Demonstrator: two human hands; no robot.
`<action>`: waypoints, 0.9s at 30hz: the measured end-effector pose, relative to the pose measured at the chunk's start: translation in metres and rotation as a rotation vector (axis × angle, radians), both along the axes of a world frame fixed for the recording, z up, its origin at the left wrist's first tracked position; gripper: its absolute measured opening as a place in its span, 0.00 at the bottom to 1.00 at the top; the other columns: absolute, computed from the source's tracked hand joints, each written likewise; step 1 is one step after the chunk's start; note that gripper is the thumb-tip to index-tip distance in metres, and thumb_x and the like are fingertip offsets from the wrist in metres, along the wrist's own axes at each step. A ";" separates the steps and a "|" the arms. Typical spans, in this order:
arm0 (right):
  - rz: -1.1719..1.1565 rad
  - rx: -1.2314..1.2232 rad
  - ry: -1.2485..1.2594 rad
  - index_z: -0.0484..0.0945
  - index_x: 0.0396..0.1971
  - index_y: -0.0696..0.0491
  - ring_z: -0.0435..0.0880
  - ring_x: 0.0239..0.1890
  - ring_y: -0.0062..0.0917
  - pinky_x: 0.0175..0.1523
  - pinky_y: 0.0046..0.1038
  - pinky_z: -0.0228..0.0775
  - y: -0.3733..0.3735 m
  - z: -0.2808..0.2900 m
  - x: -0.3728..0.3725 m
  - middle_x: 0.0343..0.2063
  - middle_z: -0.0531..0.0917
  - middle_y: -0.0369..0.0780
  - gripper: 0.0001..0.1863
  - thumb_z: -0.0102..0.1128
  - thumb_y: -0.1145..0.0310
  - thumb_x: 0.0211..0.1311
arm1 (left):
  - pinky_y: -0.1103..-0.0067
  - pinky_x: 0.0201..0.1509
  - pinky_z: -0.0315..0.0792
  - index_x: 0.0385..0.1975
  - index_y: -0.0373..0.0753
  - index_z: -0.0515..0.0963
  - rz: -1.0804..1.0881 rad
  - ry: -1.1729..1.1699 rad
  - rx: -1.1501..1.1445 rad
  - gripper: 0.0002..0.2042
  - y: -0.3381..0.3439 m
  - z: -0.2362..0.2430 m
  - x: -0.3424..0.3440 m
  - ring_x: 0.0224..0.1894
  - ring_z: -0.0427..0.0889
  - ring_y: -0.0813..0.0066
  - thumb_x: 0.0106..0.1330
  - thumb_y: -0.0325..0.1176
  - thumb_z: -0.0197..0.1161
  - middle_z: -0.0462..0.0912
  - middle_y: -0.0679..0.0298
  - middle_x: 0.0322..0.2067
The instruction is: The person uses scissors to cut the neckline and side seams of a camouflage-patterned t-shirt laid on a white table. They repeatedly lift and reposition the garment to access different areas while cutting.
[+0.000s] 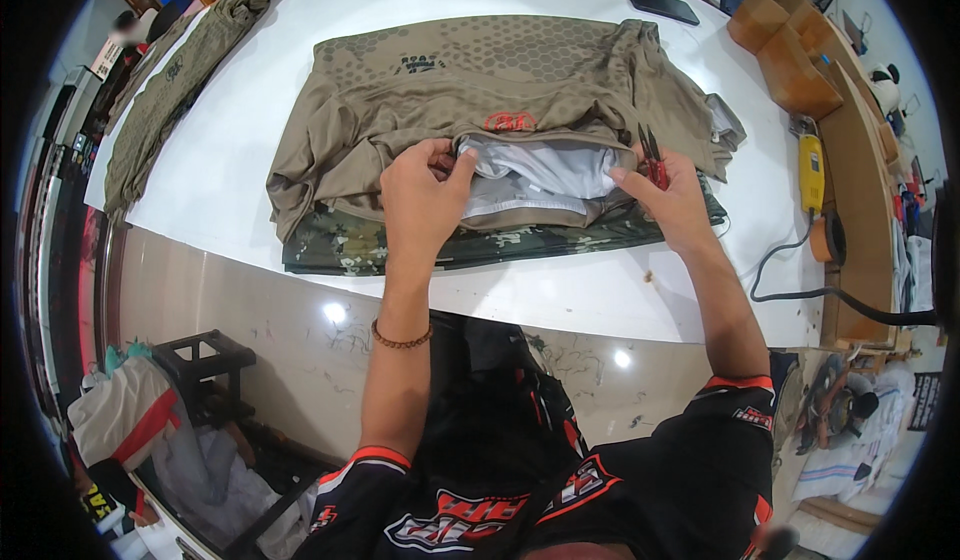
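Note:
A khaki shirt (400,110) with a hexagon pattern lies spread on a white table. Its neck opening is stretched wide, showing the pale inside cloth (545,172). At the opening's left end, my left hand (428,200) is closed, pinching the edge between thumb and fingers. My right hand (672,200) is closed at the opposite end, its thumb on the edge. In that same hand sit red-handled thread snips (655,172), their dark blades pointing away from me. Folded camouflage cloth (340,245) lies under the shirt along its near side.
Another patterned khaki garment (175,110) lies along the table's left side. A phone (661,6) rests at the far right. Cardboard boxes (790,50), a yellow corded tool (810,173) and a tape roll (828,237) line the right edge. A black stool (205,360) stands at lower left.

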State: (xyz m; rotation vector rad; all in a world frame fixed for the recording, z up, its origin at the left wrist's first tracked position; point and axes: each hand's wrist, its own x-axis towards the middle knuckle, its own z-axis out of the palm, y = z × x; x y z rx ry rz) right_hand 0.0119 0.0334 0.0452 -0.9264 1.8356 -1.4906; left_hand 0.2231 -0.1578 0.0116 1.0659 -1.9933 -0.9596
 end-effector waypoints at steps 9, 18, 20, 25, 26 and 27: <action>-0.043 -0.023 -0.067 0.80 0.37 0.53 0.64 0.20 0.06 0.24 0.16 0.51 0.003 -0.001 -0.003 0.20 0.73 0.23 0.14 0.77 0.68 0.57 | 0.72 0.36 0.76 0.35 0.27 0.84 -0.015 -0.063 0.029 0.15 -0.012 0.004 -0.006 0.28 0.85 0.66 0.63 0.37 0.69 0.85 0.55 0.24; -0.219 -0.117 0.316 0.78 0.32 0.54 0.65 0.21 0.07 0.26 0.17 0.54 -0.001 -0.013 -0.013 0.20 0.72 0.26 0.06 0.63 0.78 0.54 | 0.81 0.31 0.72 0.28 0.38 0.78 -0.074 0.351 0.447 0.06 -0.023 0.018 0.010 0.28 0.85 0.76 0.66 0.31 0.61 0.82 0.65 0.25; -0.209 -0.104 0.268 0.77 0.32 0.54 0.65 0.20 0.08 0.26 0.17 0.54 0.000 -0.012 -0.014 0.19 0.72 0.27 0.05 0.61 0.79 0.55 | 0.81 0.31 0.74 0.27 0.39 0.77 -0.069 0.342 0.503 0.06 -0.018 0.030 0.015 0.30 0.87 0.73 0.67 0.30 0.59 0.82 0.64 0.25; -0.009 -0.080 -0.498 0.73 0.42 0.52 0.63 0.14 0.11 0.19 0.18 0.52 0.006 0.002 -0.019 0.20 0.78 0.33 0.08 0.57 0.76 0.64 | 0.79 0.32 0.77 0.29 0.39 0.76 -0.156 0.376 0.650 0.05 -0.016 0.044 0.020 0.32 0.89 0.67 0.67 0.29 0.58 0.82 0.61 0.25; 0.003 -0.123 -0.539 0.72 0.44 0.52 0.61 0.13 0.12 0.17 0.18 0.51 0.010 0.000 -0.018 0.23 0.81 0.35 0.09 0.56 0.76 0.66 | 0.79 0.35 0.78 0.32 0.38 0.77 -0.210 0.425 0.708 0.04 -0.017 0.039 0.022 0.36 0.89 0.67 0.68 0.30 0.59 0.83 0.60 0.28; 0.020 -0.177 -0.574 0.70 0.47 0.52 0.60 0.12 0.12 0.16 0.18 0.50 0.008 -0.003 -0.018 0.26 0.83 0.38 0.09 0.55 0.75 0.68 | 0.78 0.39 0.78 0.35 0.37 0.78 -0.266 0.480 0.752 0.05 -0.026 0.031 0.023 0.40 0.89 0.68 0.68 0.31 0.60 0.84 0.60 0.31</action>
